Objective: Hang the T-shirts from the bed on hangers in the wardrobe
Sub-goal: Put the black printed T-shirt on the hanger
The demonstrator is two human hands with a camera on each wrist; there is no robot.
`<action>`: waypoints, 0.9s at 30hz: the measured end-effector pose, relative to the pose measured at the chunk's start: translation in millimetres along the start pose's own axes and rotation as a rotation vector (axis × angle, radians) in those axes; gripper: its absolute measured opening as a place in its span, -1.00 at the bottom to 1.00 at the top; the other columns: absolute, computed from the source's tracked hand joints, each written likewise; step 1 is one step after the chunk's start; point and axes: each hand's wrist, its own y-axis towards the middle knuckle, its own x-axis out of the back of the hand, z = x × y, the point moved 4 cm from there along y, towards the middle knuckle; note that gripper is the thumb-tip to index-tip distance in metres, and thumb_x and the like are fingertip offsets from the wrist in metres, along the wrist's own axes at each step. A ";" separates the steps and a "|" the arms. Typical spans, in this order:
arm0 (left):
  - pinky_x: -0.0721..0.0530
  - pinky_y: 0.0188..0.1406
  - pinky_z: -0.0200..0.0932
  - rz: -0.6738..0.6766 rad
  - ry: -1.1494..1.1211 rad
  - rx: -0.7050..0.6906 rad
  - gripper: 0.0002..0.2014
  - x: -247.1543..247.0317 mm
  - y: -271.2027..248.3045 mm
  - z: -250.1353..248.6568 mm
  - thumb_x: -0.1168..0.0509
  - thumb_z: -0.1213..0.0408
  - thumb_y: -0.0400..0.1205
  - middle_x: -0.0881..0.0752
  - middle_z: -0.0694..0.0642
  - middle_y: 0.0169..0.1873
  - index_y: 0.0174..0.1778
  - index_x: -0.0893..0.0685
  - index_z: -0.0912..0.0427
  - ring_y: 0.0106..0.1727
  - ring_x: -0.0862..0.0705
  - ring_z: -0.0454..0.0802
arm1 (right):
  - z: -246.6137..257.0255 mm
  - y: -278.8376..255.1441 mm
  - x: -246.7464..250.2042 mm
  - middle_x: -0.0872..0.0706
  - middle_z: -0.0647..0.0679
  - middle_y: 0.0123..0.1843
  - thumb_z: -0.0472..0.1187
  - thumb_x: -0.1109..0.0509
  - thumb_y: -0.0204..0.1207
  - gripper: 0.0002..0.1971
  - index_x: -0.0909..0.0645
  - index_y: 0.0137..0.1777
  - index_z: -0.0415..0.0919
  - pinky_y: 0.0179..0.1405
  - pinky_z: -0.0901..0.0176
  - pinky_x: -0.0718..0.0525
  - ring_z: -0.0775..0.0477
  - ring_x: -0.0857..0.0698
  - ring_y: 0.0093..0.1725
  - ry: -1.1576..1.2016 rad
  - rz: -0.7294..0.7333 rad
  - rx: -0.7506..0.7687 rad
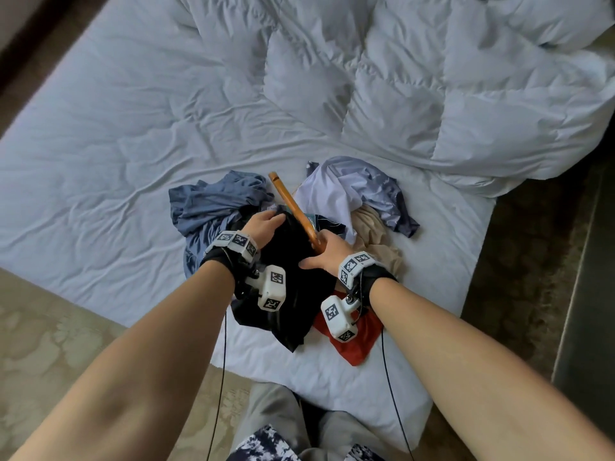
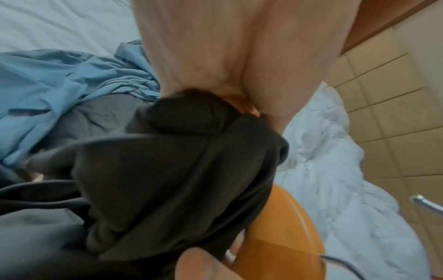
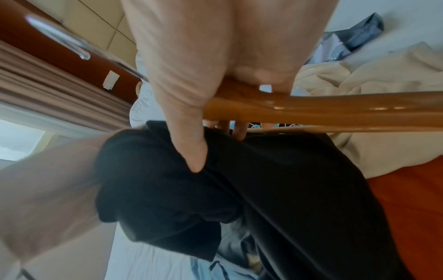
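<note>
A black T-shirt [image 1: 293, 281] hangs between my hands above a heap of clothes near the foot of the bed [image 1: 100, 144]. My left hand [image 1: 266, 224] grips a bunch of the black T-shirt [image 2: 182, 117] near its upper edge. My right hand [image 1: 321, 252] holds a wooden hanger [image 1: 293, 211] at its middle, thumb pressing on the black T-shirt [image 3: 275, 180]. One arm of the hanger [image 3: 335, 111] sticks out free, pointing away from me; the other end is hidden by the shirt. The hanger's metal hook [image 2: 424, 204] shows at the left wrist view's right edge.
A blue T-shirt [image 1: 213, 207], a lavender one [image 1: 352, 191], a beige one [image 1: 376, 234] and a red one [image 1: 359, 341] lie crumpled round the black shirt. A bunched white duvet [image 1: 449, 88] fills the bed's right side. Carpet [image 1: 40, 327] borders the bed.
</note>
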 end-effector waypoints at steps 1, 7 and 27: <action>-0.60 0.08 -0.02 0.016 0.002 -0.023 -0.86 0.8 -6.5 -11.1 -0.27 0.25 0.73 -0.66 0.23 -0.12 -0.10 -0.65 0.20 -0.05 -0.64 0.07 | 5.1 -4.0 1.5 -0.69 0.08 -0.03 -0.09 -0.70 0.31 -0.54 -0.54 0.10 -0.09 0.01 0.17 -0.56 0.03 -0.67 -0.04 0.030 -0.019 0.017; -0.63 0.02 -0.20 0.100 0.130 -0.147 -0.77 10.0 -40.1 -64.0 -0.36 0.16 0.69 -0.72 0.11 -0.10 0.12 -0.72 0.25 -0.08 -0.69 -0.04 | 34.2 -32.0 25.9 -0.77 -0.07 -0.20 -0.15 -0.47 0.33 -0.90 -0.61 -0.21 -0.07 0.01 -0.05 -0.73 -0.22 -0.76 -0.12 0.120 -0.283 0.024; -0.52 0.48 0.16 0.060 0.307 -0.214 -0.55 49.2 -168.2 -191.3 -0.26 0.07 0.74 -0.63 0.37 0.38 0.40 -0.62 0.35 0.41 -0.60 0.31 | 105.1 -174.7 151.0 -0.73 -0.12 -0.06 -0.23 -0.48 0.49 -0.84 -0.61 0.02 -0.21 -0.11 0.15 -0.54 -0.21 -0.69 -0.08 0.552 -0.774 0.105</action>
